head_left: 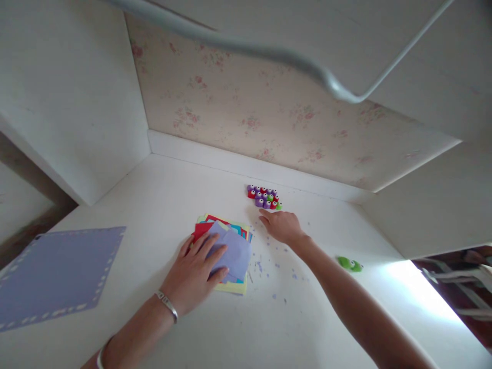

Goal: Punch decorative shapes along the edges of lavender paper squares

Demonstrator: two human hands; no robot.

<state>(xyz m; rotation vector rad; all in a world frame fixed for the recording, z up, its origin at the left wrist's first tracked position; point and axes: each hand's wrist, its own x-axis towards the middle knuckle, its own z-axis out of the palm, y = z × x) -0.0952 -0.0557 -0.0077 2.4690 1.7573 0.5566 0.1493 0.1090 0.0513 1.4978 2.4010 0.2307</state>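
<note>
My left hand (198, 271) lies flat, fingers spread, on a stack of coloured paper, with a lilac sheet (236, 253) on top. Red, blue and yellow sheets (232, 288) stick out under it at the edges. My right hand (282, 225) reaches forward with the index finger stretched out and nothing seen in it. Its fingertip is at the near edge of a cluster of small purple, red and green pieces (264, 197) with white eye-like spots. Whether it touches them I cannot tell. Small lilac paper scraps (259, 266) are scattered between and below the hands.
A large lilac sheet (61, 271) with cut-out holes along its edges lies on the left of the white tabletop (172, 189). Green eyed pieces (349, 264) lie at the right. White panels flank the surface, flowered wallpaper (249, 118) is behind, and a pale cable (269, 51) hangs above.
</note>
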